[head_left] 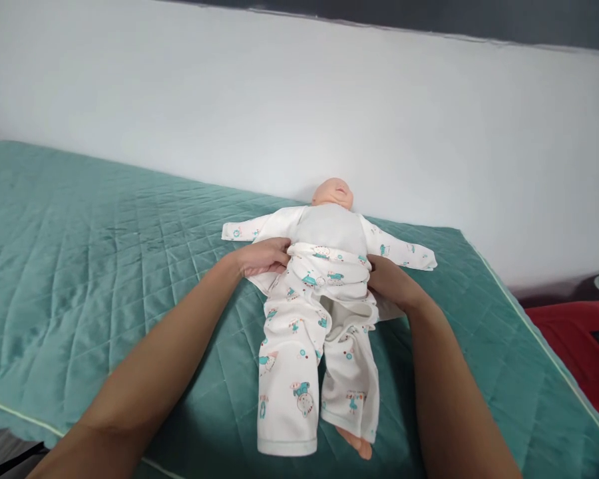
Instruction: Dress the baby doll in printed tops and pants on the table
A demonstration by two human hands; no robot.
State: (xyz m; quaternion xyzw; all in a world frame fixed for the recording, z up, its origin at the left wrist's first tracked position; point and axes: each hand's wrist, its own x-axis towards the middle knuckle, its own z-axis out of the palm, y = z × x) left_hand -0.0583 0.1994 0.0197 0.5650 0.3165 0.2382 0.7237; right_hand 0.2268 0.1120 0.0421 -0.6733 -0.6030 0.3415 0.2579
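Observation:
A baby doll (332,193) lies on its back on a green quilted mattress (104,253), head toward the wall. It wears a white printed top with sleeves spread out and white printed trousers (299,346). My left hand (264,256) grips the trousers' waistband at the doll's left side as I see it. On the other side of the waist, my right hand (392,283) holds the same waistband. One bare foot (357,442) shows below a trouser leg.
A white wall (329,100) runs right behind the doll. The mattress edge falls off at the right, where a red object (579,346) stands on the floor. The near mattress edge lies at the lower left.

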